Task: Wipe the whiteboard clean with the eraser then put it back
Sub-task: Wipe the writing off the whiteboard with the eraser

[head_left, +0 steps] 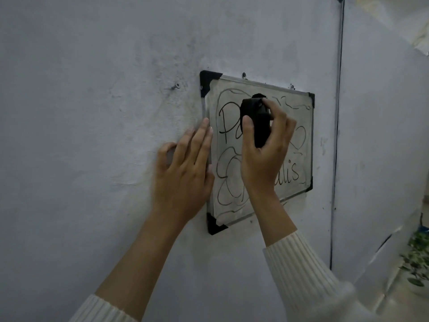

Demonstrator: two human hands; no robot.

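Eraser (255, 122) | pinched in right hand (262, 163) grip, against whiteboard (299, 145) | left hand (183, 173) spread at its edge

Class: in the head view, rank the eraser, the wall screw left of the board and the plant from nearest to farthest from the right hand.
1. eraser, held in the right hand.
2. wall screw, upper left.
3. plant, far lower right.

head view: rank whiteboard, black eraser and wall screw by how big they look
1. silver-framed whiteboard with black corners
2. black block eraser, partly covered
3. small metal wall screw
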